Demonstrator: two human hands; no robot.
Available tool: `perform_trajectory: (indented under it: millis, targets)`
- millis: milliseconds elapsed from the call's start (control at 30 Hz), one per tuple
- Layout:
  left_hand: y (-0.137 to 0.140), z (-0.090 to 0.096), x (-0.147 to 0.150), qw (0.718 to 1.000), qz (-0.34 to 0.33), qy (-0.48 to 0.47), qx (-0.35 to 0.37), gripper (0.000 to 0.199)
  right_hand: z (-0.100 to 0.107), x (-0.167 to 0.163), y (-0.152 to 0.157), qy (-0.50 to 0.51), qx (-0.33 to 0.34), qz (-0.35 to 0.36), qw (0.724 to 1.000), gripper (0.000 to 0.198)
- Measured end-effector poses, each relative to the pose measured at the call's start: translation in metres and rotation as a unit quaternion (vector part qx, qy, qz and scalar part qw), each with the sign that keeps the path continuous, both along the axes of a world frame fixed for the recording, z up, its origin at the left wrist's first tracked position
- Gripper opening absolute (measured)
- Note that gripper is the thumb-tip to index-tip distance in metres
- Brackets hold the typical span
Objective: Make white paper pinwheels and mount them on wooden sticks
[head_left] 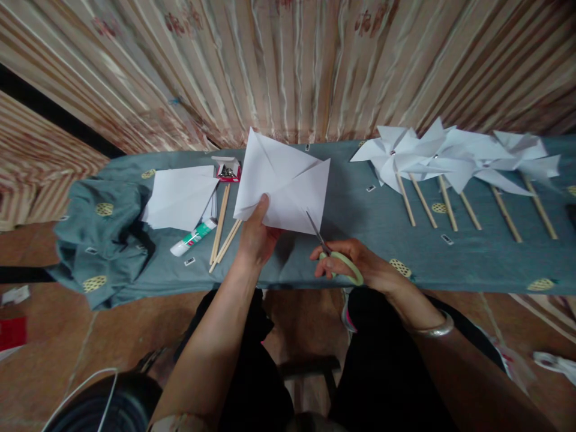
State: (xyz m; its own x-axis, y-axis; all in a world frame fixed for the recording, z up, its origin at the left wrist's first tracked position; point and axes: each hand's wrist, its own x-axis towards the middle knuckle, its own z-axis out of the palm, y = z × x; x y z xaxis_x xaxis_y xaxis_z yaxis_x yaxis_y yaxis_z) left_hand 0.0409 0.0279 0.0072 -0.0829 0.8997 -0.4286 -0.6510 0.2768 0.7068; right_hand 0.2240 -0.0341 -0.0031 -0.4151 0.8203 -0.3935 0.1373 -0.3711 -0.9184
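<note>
My left hand [258, 237] grips a square white sheet of paper [281, 180] by its lower left, thumb on top and fingers beneath. Diagonal lines run inward from the paper's corners; whether each is a crease or a cut I cannot fully tell. In my right hand [348, 261] is a pair of scissors [339, 264] with light green handles, the fingers wrapped through the loops. Their blades lie at the paper's lower right corner, pointing up and left toward its middle. The sheet is held above the cloth-covered table.
A stack of white paper [180, 198], a glue stick [193, 237], wooden sticks [220, 225] and a small red box [227, 170] of metal pins lie left. Several white paper pinwheels [432, 156] on sticks lie right. Grey-green cloth [405, 210] covers the table; a striped curtain [288, 72] hangs behind.
</note>
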Motion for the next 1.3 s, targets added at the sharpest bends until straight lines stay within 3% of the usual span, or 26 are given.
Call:
perform_trajectory:
  millis: [900, 1133, 1300]
  targets:
    - [0.0008, -0.0001, -0.0018, 1.0, 0.001, -0.006, 0.004, 0.028, 0.0016, 0.0013, -0.0005, -0.001, -0.009, -0.001, 1.0, 0.043]
    - [-0.0008, 0.0033, -0.0012, 1.0, -0.006, -0.007, 0.011, 0.027, 0.0003, 0.0023, 0.0006, -0.02, -0.051, 0.002, 0.999, 0.056]
    - [-0.0002, 0.0039, -0.0008, 1.0, -0.002, -0.014, 0.009, 0.028, 0.0011, 0.0025, 0.0009, -0.024, -0.058, 0.001, 0.998, 0.054]
